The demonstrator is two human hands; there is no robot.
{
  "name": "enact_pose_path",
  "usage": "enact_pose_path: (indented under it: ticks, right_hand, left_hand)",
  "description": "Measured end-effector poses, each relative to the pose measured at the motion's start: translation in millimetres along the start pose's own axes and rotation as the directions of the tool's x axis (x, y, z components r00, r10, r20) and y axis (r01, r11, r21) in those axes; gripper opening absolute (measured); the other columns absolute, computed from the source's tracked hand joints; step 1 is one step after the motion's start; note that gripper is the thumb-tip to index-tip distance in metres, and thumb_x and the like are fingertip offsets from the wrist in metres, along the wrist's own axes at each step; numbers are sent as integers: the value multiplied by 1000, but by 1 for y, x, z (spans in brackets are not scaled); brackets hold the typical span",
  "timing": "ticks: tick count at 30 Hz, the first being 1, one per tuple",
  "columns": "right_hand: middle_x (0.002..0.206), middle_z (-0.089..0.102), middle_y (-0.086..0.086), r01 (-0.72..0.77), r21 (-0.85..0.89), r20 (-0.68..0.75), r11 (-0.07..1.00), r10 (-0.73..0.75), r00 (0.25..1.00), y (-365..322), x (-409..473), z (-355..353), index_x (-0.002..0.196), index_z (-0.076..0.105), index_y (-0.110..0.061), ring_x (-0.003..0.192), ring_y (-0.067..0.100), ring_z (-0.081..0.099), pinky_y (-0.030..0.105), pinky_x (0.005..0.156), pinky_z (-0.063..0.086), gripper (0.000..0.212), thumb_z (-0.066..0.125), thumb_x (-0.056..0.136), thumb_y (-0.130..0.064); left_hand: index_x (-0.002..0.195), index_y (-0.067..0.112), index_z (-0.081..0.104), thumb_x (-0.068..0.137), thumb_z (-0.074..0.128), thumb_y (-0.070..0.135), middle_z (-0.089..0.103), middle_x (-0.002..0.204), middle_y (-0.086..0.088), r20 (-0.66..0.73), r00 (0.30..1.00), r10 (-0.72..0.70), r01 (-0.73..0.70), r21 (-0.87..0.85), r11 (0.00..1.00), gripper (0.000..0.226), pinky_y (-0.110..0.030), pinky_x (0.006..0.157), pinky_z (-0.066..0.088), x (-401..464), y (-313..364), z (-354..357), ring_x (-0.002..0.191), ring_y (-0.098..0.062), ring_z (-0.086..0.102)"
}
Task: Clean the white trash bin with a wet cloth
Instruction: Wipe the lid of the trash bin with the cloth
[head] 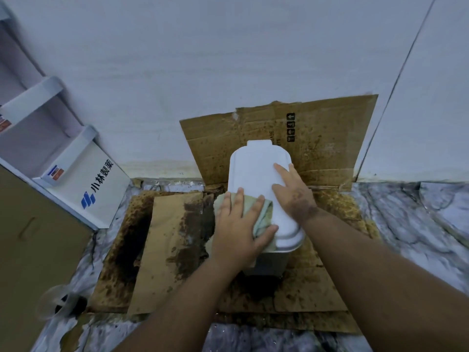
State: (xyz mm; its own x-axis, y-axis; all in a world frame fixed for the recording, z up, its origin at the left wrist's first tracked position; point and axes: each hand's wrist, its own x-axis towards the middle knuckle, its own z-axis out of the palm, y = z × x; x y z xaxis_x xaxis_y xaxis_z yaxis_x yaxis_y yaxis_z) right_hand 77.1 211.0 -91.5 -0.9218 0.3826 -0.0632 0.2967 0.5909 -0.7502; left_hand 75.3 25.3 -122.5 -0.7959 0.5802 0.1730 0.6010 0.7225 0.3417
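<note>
The white trash bin stands on the stained cardboard on the floor, near its back edge, close to the wall. Its lid is shut, so I can wipe the flat top.

My left hand lies flat and spread wide on the wet cloth. It does not grip the cloth; it just pushes it down on the left front edge of the lid, and part of the cloth hangs over the side. I think flat fingers help me rub more of the lid at 1 time.

My right hand is open too, holding nothing. Its palm and fingers press on the right side of the lid. I think this keeps the light bin from sliding or tipping while I rub.

More cardboard leans on the wall behind the bin, maybe to catch splashes. A white box sits well apart near the cardboard's back left corner.
</note>
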Motion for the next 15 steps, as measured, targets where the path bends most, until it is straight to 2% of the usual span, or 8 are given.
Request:
enact_pose_path:
  ticks: [3,6,11,15]
  right_hand:
    - [167,10,8,-18,45,-8,999,19,1000,0,1,0,155,31,-29,153,24,15,29,115,20,58,48,101,-20]
    - [167,12,3,-30,53,-29,998,31,999,0,1,0,154,32,-31,151,24,20,24,112,19,57,49,100,-21]
    - [167,16,2,-29,31,-55,999,31,998,-1,4,1,153,34,-33,151,21,20,29,114,19,59,52,98,-25]
    - [166,19,3,-14,35,-54,999,16,998,-1,4,2,154,34,-29,153,15,14,16,100,15,67,47,89,-39]
  left_hand:
    - [156,54,18,98,39,68,-8,172,4,192,979,-61,88,-133,987,64,-50,125,4,35,-7,-18,157,-31,-13]
    - [158,54,12,99,39,66,-16,171,3,303,948,-95,148,-157,976,65,-53,124,3,80,-17,-24,156,-36,-17]
    - [159,50,2,100,28,68,-12,172,-7,304,938,-169,166,36,985,68,-60,125,3,165,-16,-17,154,-47,-12]
    - [160,47,-2,99,19,68,-8,172,-8,275,947,-167,102,236,966,67,-65,123,3,203,2,-9,155,-48,-7]
